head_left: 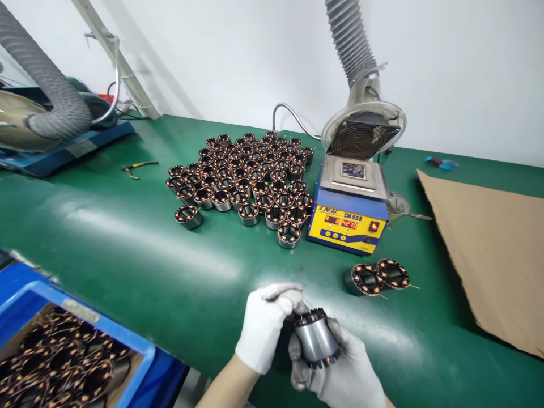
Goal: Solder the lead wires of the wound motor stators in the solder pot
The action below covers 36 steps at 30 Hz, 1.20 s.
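Both my hands wear white gloves at the bottom centre. My right hand [345, 378] is wrapped round a metal motor stator [315, 341] with copper windings, held on its side. My left hand [262, 327] is closed just left of it, its fingertips pinched at the thin wire leads on the stator's upper end. Two more stators [377, 277] lie on the green table [127, 238] just beyond my hands, to the right.
Several stators [246, 175] stand grouped mid-table. A blue-and-yellow solder pot [349, 207] sits right of them under a fume hose [352, 45]. Cardboard [493, 249] lies at right; a blue bin [80, 351] of stators at lower left; pliers [136, 168] at left.
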### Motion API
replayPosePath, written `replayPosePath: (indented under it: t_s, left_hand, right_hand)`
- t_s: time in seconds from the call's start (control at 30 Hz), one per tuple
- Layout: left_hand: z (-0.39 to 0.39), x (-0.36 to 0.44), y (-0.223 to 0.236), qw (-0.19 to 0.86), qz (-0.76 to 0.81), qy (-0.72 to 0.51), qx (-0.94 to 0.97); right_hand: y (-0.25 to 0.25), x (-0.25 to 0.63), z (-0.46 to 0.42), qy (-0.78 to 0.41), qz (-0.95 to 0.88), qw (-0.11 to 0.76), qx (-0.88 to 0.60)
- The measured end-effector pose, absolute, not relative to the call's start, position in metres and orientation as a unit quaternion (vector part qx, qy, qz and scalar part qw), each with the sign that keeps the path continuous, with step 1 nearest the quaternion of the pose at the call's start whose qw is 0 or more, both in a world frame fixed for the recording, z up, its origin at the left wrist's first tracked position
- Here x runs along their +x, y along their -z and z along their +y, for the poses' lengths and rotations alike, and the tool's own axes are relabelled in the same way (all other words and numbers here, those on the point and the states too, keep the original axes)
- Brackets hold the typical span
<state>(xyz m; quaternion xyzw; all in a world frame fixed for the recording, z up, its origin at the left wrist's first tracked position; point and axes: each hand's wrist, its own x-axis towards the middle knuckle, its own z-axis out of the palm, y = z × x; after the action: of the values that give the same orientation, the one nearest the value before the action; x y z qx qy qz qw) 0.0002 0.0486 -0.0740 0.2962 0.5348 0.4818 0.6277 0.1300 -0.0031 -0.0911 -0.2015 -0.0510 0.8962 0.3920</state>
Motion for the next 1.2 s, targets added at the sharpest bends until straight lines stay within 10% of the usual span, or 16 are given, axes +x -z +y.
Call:
replayPosePath:
  t_s: [0.33,0.67,0.93,1.2]
  left_hand:
    - [0.036,0.004,0.057,0.629,0.58,-0.414,0.31]
    - [0.041,-0.009,0.073,0.693,0.462,-0.379,0.403]
    - [0.048,-0.012,0.068,0.653,0.438,-0.583,0.204]
    - [0.044,-0.009,0.057,0.644,0.589,-0.375,0.313]
  right_hand:
    - [0.09,0.121,-0.006,-0.825,-0.172,0.444,-0.304]
    - [0.139,0.11,-0.019,-0.307,-0.546,0.545,-0.557]
    - [0.143,0.109,-0.016,-0.21,-0.615,0.491,-0.58]
    - [0.132,0.11,-0.011,-0.112,-0.662,0.466,-0.576]
